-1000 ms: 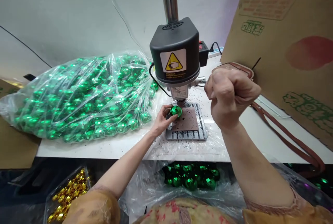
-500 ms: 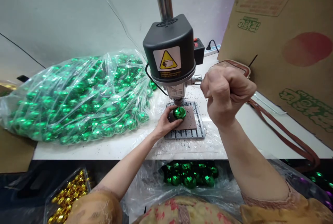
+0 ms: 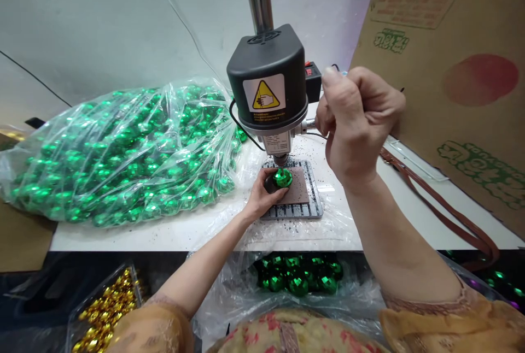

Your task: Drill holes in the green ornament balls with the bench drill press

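Note:
A shiny green faceted ball (image 3: 283,177) is held by my left hand (image 3: 262,193), thumb and fingers around its left side, directly under the chuck of a black bench drill press (image 3: 266,80). Beneath it lies a brown board (image 3: 298,192) on the drill's slotted metal base (image 3: 315,208). My right hand (image 3: 356,118) is closed in a fist at the end of the drill's feed lever (image 3: 308,124); the grip inside the fist is hidden. Dark specks are scattered over the base.
A clear bag of green balls (image 3: 123,156) fills the table's left. More green balls (image 3: 298,282) sit in plastic below the front edge, gold balls (image 3: 109,309) in a clear container at lower left. A cardboard box (image 3: 443,69) and brown strap (image 3: 435,194) are at right.
My right fist has risen slightly and turned at the wrist while on the lever. My left hand and the green ball have stayed almost in place under the drill.

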Motion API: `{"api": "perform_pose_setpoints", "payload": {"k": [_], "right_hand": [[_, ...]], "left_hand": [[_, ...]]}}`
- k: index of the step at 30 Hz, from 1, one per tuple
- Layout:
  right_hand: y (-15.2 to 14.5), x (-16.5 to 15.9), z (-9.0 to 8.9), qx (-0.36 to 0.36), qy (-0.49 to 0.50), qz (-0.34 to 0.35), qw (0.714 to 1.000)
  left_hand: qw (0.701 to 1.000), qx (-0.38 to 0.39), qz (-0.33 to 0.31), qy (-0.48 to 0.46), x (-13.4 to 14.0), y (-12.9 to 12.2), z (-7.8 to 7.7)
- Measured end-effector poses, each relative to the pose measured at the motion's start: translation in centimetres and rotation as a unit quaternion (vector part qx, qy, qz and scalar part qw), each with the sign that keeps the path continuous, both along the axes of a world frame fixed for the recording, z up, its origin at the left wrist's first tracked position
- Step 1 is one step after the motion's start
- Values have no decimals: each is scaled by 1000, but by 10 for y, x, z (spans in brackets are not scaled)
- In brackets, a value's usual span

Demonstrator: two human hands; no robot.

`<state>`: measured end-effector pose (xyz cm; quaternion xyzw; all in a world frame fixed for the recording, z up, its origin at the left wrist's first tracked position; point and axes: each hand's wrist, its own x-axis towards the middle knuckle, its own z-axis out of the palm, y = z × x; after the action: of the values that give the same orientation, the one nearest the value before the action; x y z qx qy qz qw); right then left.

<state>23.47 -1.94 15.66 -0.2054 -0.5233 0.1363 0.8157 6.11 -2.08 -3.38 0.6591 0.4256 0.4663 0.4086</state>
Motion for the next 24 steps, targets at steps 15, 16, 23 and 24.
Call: {"api": "perform_pose_setpoints", "payload": {"k": [15,16,23,24], "right_hand": [[10,4,13,-39,11,62,997],[10,4,13,-36,12,66,997],[-4,0,-4,-6,-3,-8,1000],[-6,0,-8,-3,-4,-17,1000]], "left_hand": [[999,-15,-13,-38,10,-5,3],[999,-15,-16,-35,9,-5,3],[1000,6,-11,4,7,-5,2],[1000,10,-12,8,7,-5,2]]}}
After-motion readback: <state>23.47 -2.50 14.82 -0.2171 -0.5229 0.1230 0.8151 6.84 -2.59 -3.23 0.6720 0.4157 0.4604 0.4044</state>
